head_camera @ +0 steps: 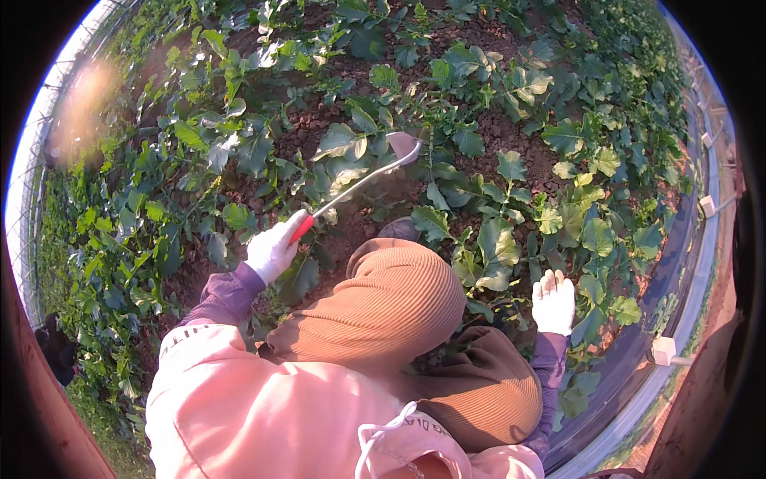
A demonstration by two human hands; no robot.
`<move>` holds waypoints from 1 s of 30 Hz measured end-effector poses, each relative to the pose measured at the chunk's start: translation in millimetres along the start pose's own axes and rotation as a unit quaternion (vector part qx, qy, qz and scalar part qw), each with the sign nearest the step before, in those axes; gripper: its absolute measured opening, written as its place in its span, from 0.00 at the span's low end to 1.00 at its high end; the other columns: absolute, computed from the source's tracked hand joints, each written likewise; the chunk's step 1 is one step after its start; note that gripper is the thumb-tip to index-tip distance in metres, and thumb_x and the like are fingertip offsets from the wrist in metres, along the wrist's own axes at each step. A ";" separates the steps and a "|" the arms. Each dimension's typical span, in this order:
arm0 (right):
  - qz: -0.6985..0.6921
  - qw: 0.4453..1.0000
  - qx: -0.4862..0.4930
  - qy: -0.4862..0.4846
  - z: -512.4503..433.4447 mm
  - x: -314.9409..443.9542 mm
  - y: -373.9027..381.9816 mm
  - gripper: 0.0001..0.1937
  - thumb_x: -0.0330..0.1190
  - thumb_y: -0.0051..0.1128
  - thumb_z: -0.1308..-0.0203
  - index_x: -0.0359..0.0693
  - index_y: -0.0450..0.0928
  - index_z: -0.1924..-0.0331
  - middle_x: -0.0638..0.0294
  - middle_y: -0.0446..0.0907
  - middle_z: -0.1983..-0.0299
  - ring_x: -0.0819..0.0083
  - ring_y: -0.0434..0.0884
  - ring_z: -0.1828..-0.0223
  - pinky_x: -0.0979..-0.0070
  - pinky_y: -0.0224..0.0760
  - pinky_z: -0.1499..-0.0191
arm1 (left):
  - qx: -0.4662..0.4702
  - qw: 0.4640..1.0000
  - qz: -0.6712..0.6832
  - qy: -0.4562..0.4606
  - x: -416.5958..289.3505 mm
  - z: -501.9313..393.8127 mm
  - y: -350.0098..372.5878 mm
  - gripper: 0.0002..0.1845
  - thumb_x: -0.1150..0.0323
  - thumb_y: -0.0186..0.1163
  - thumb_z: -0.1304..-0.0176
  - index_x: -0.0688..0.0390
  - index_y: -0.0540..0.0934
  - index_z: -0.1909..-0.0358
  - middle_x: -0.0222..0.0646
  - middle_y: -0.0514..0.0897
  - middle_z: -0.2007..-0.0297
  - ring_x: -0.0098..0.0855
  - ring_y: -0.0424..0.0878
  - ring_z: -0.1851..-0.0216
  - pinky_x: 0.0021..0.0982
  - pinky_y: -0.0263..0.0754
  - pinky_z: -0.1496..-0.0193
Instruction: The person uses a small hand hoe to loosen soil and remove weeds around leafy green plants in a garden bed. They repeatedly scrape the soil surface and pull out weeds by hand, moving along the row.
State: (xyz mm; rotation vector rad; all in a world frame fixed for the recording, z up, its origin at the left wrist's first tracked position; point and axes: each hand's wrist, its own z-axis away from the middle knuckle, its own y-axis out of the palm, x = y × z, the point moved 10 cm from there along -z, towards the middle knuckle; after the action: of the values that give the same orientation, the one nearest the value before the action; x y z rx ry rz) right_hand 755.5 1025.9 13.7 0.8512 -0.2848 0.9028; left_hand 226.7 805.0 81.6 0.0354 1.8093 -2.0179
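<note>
My left hand (272,248), in a white glove, grips the red handle (303,229) of a hand hoe. The hoe's thin curved metal neck (359,182) reaches forward to a flat blade (402,145), raised among broad green leaves (341,143). How far the blade is above the soil I cannot tell. Off to the right, my right hand (553,302), also white-gloved, is stretched out beside leafy plants (497,251) with its fingers extended. I see nothing held in it.
My bent legs in brown ribbed trousers (395,293) are low among the plants, with a dark shoe (399,229) in front. Reddish-brown clods of soil (305,132) show between leaves. Dark plastic sheeting (658,287), a pale rail (688,299) and white blocks (663,351) border the right side.
</note>
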 end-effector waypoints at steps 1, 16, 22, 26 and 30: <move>-0.022 0.999 0.025 -0.004 21.6 7.3 6.6 0.16 0.43 0.43 0.32 0.45 0.75 0.50 0.61 0.81 0.57 0.70 0.80 0.60 0.66 0.73 0.51 | -0.004 0.999 0.007 -0.034 14.4 5.2 -13.6 0.34 0.69 0.57 0.47 0.49 0.62 0.35 0.44 0.80 0.59 0.46 0.80 0.64 0.41 0.76 0.62; 0.081 0.941 0.083 -0.317 257.8 63.3 121.9 0.20 0.36 0.40 0.31 0.36 0.63 0.39 0.64 0.71 0.62 0.79 0.66 0.69 0.81 0.65 0.64 | 0.058 0.982 0.117 -0.135 146.6 -161.3 60.6 0.33 0.63 0.52 0.43 0.50 0.58 0.34 0.48 0.81 0.66 0.41 0.81 0.77 0.37 0.77 0.76; 0.142 0.962 0.021 -0.231 225.1 27.6 140.6 0.20 0.41 0.45 0.32 0.44 0.66 0.40 0.67 0.73 0.64 0.80 0.65 0.74 0.79 0.61 0.70 | 0.084 0.979 0.097 -0.157 192.9 -103.2 130.1 0.33 0.64 0.52 0.42 0.45 0.55 0.33 0.49 0.81 0.70 0.45 0.82 0.74 0.43 0.76 0.71; 0.095 0.972 -0.040 -0.212 211.6 20.5 121.2 0.20 0.41 0.46 0.32 0.44 0.66 0.40 0.66 0.75 0.64 0.79 0.66 0.74 0.79 0.61 0.70 | 0.215 0.934 0.133 -0.252 182.5 -1.8 100.9 0.33 0.64 0.52 0.43 0.46 0.56 0.34 0.52 0.81 0.67 0.49 0.81 0.70 0.43 0.76 0.67; 0.092 0.979 -0.012 -0.181 198.5 8.9 127.2 0.20 0.40 0.44 0.32 0.43 0.66 0.39 0.65 0.75 0.65 0.79 0.67 0.73 0.77 0.63 0.69 | 0.180 0.957 0.088 -0.211 180.8 36.6 76.0 0.34 0.64 0.52 0.42 0.44 0.56 0.32 0.48 0.81 0.70 0.42 0.81 0.78 0.38 0.77 0.75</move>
State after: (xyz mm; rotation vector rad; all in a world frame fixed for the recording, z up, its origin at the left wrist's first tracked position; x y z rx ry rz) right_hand 685.3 923.7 214.4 0.9767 -0.6993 0.9091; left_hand 96.9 712.4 -38.4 -0.1143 1.1271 -2.0131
